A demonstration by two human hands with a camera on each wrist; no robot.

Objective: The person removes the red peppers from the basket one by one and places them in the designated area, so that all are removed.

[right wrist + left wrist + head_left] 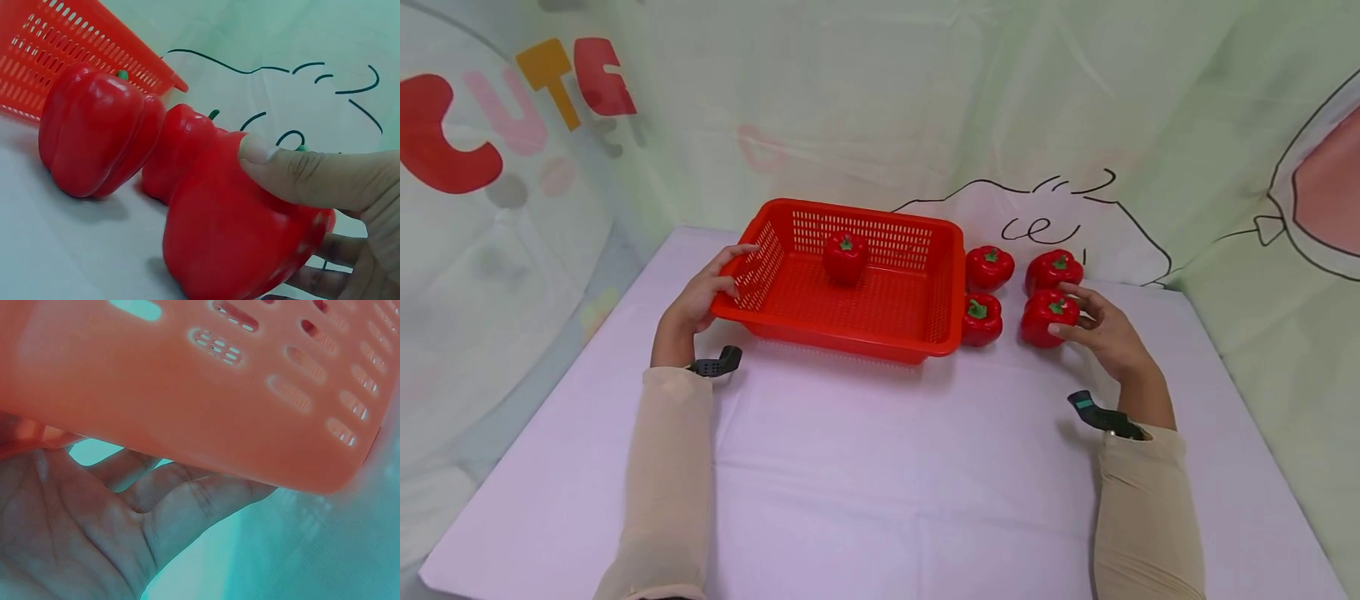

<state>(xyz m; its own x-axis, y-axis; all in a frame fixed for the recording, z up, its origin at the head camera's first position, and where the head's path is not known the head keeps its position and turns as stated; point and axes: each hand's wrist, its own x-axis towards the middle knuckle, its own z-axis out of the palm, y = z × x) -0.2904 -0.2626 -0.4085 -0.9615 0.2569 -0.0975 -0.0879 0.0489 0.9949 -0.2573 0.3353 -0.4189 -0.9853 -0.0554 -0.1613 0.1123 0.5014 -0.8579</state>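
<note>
At the left end of the red plastic basket (pixel 842 333), my left hand (pixel 706 287) grips the rim. The left wrist view shows that palm and its fingers (pixel 206 503) along the slotted basket wall (pixel 156 400). A red bell pepper (pixel 846 258) with a green stem stands inside. To the right of the basket, my right hand (pixel 1105 333) holds another red bell pepper (pixel 1043 321) by its right side. In the right wrist view its thumb (pixel 300 175) presses the near face of that pepper (pixel 231 231), while the other fingers curl behind, partly hidden.
Two bell peppers (pixel 988 268) (pixel 981 321) stand close beside the basket's right end. Another pepper (pixel 1054 268) is just behind the held one. A white cloth covers the table (pixel 887 467). Behind it hangs a printed curtain (pixel 850 100).
</note>
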